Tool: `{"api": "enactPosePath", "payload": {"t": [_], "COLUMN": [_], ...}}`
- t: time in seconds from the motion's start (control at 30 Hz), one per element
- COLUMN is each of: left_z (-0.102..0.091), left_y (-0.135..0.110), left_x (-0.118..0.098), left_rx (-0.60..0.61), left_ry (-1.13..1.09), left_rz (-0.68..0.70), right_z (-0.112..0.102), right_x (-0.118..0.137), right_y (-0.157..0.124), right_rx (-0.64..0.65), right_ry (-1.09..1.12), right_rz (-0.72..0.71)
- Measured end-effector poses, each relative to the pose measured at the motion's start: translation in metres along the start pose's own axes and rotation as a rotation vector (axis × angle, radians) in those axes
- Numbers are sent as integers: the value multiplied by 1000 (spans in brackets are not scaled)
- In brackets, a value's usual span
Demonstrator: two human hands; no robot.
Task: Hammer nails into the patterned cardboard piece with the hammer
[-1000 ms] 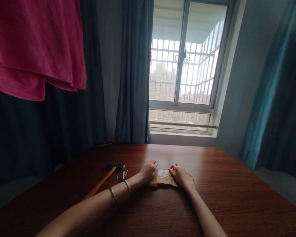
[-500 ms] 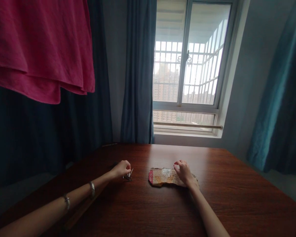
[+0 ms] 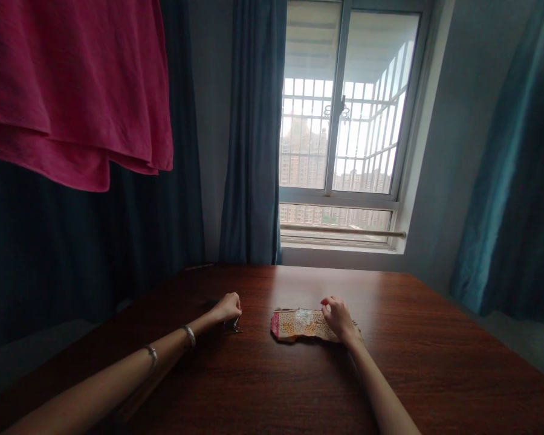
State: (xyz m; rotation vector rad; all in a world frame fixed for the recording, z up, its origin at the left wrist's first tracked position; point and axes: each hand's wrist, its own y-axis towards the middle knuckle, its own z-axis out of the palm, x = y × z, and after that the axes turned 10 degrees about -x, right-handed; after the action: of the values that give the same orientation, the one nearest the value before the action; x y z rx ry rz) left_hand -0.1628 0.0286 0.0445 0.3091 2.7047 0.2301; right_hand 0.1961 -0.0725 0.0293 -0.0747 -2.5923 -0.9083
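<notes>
My left hand [image 3: 229, 306] is closed, its fingertips low over a small pile of thin metal pieces [image 3: 233, 327], like nails or screws, on the table. What is between those fingertips is hidden. Two silver-coloured bangles [image 3: 190, 336] circle the left forearm. To the right lies a flat, ragged-edged piece of cardboard [image 3: 294, 326] with dark dots or holes, a pink left end and a shiny patch near its upper middle. Over its right part rests my right hand [image 3: 338, 315], thumb and forefinger curved with a gap between them; nothing shows in them.
The reddish-brown wooden table [image 3: 263, 386] reaches back to a barred window [image 3: 335, 193]. Blue curtains [image 3: 254, 151] hang behind it and at the right. A pink towel [image 3: 81, 90] hangs at the upper left.
My left hand has dipped and closed further over the metal pieces; a thin piece that stuck up by its fingertips no longer shows there. The bangles sit nearer the wrist. My right hand has hardly moved.
</notes>
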Motion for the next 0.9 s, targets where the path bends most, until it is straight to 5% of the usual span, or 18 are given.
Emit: {"api": "enactPosePath", "payload": {"t": [0.3,0.53,0.73,0.9], "left_z": [0,6,46,89], "left_y": [1,-7,-16,-10], "left_x": [-10,-60,-118,-128], "left_rx": [112,113,-50,-27], "left_ry": [-79,-480,-832,-867], "left_rz": [-126,64,154,30], "right_z": [3,7,13,16], "right_x": [-3,-3,-3,-6], "right_y": [-1,-4,-9,-13], "right_rx": [43,77,54,45], "right_ry": [6,24,10,-7], "right_rz": [19,20,2,-18]}}
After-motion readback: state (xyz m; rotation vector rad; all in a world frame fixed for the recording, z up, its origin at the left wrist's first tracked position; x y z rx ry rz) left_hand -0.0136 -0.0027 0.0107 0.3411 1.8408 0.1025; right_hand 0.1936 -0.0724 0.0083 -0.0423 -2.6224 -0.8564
